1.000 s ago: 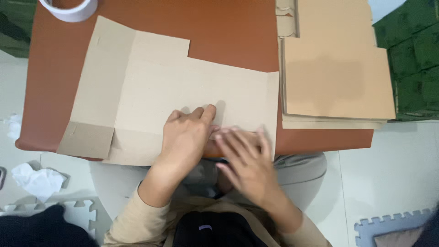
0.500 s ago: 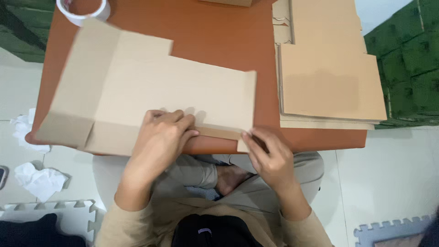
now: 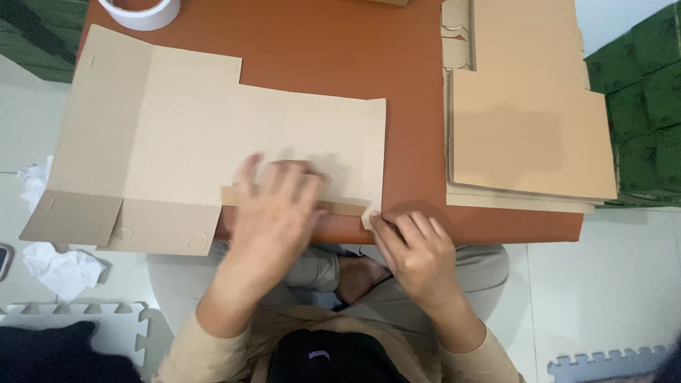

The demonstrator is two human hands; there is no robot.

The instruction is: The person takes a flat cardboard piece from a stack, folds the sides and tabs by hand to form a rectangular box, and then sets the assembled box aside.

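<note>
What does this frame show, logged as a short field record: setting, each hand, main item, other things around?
setting: person seated at a reddish-brown table, seen from above
left hand: left hand flat, blurred, pressing on a folded strip along the near edge of the flat cardboard box blank
right hand: right hand with fingertips on the blank's near right corner at the table edge
main item: unfolded blank, flaps spread, left part overhanging the table
other things: stack of cardboard blanks on the right; tape roll at far left; crumpled tissue on the floor
</note>
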